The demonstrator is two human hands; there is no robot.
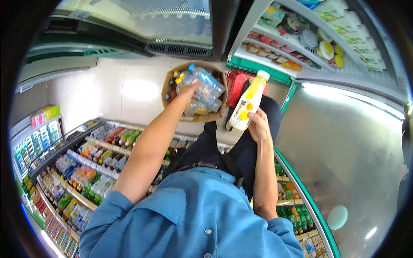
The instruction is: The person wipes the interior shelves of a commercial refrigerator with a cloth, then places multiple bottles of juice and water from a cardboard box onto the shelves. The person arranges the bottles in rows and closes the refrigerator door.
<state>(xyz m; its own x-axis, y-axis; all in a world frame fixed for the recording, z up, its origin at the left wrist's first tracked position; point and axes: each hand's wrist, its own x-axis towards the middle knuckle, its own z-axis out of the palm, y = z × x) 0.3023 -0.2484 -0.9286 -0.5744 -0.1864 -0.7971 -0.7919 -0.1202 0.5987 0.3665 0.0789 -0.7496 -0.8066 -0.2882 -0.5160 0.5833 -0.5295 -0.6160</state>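
Observation:
My right hand (258, 124) holds a white and yellow plastic drink bottle (247, 104) with a white cap by its lower side. The bottle is tilted, its cap pointing away from me. My left hand (190, 88) reaches into an open cardboard box (166, 84) on the floor, among several plastic bottles. Its fingers touch the clear bottles, but their tips are partly hidden, so a grip cannot be made out. A bottle with a blue cap (206, 77) lies across the top of the pile.
A red plastic crate (237, 85) stands right of the box. Beyond it is an open refrigerated cabinet with stocked shelves (284, 34). Its fogged glass door (335, 145) stands at my right. Drink shelves (100, 158) run behind me; pale tiles (138, 84) cover the floor.

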